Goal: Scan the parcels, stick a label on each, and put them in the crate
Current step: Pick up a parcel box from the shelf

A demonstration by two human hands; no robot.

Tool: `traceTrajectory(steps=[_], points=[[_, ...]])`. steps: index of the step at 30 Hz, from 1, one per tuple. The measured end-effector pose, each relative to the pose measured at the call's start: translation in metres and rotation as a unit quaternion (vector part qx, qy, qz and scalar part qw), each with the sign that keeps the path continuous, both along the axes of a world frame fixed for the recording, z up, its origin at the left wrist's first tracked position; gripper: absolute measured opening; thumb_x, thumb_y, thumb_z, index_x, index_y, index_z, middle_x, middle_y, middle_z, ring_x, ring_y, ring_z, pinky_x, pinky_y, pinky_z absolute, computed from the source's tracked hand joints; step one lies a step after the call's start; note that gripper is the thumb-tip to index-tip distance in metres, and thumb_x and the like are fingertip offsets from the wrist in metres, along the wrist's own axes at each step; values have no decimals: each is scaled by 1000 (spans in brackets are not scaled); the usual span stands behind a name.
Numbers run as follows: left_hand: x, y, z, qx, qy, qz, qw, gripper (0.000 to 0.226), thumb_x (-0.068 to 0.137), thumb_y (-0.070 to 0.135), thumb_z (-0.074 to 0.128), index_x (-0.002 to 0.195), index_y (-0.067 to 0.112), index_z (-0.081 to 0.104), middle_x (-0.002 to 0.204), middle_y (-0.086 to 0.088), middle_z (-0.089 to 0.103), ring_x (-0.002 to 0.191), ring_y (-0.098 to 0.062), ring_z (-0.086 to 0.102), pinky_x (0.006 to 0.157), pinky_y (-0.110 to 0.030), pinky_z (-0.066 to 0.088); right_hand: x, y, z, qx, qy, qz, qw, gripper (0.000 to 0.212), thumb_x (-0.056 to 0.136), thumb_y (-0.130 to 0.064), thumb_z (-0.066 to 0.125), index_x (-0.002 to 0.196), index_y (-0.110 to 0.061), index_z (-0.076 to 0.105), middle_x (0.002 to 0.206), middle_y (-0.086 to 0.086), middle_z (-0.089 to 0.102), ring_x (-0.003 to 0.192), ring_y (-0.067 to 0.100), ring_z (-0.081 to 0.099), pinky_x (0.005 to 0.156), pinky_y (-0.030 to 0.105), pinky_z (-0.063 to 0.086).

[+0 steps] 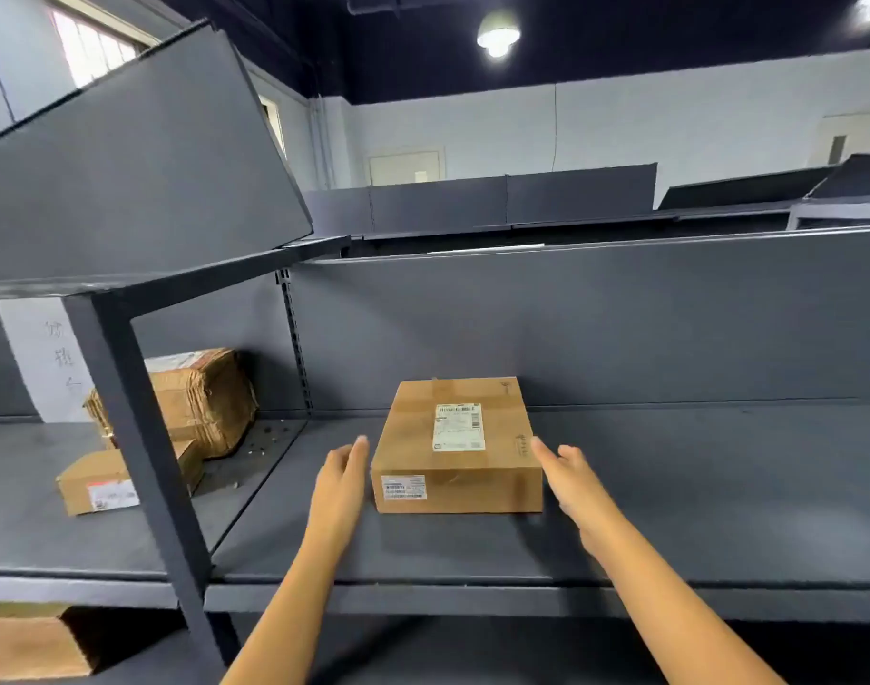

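Left hand (341, 482), right hand (571, 479) flank flat rectangular cardboard parcel (455, 452); matte grey shelf (719, 487).

grey shelf (670, 487) | flat parcel (457, 452) | left: two cartons (195, 402)

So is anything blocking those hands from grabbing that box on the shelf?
Nothing visible does. The left hand and right hand are open, one close by each side of the parcel, which lies alone on this bay of the shelf. The other boxes lie beyond the post to the left. No crate is in view.
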State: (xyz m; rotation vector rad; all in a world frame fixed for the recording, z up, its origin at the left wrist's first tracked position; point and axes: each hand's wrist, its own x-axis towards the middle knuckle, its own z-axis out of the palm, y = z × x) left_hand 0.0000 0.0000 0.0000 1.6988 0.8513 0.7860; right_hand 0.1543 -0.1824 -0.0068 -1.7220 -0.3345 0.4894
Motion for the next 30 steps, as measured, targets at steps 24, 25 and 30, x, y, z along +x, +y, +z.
traceTrajectory(steps=[24,25,30], points=[[4,28,-43,-50,-65,-30,996,27,97,29,45,122,22,54,118,4,60,108,-13,58,100,-38,45,13,27,-22,241,129,-56,960,24,87,-18,66,107,-15,53,112,7,64,100,20,60,76,37,50],[1,28,-43,-47,-68,-15,996,27,97,29,45,122,22,53,119,3,59,111,-15,56,102,-40,43,12,25,-21,252,127,-51,958,27,87,-18,66,110,-15,53,114,7,64,102,21,60,78,36,50],[-18,13,-45,-56,-97,45,993,20,98,26,45,113,23,58,113,5,61,108,-15,56,101,-39,43,8,7,-18,291,121,-23,949,25,87,-14,64,109,-16,54,120,10,63,113,27,58,94,44,49]])
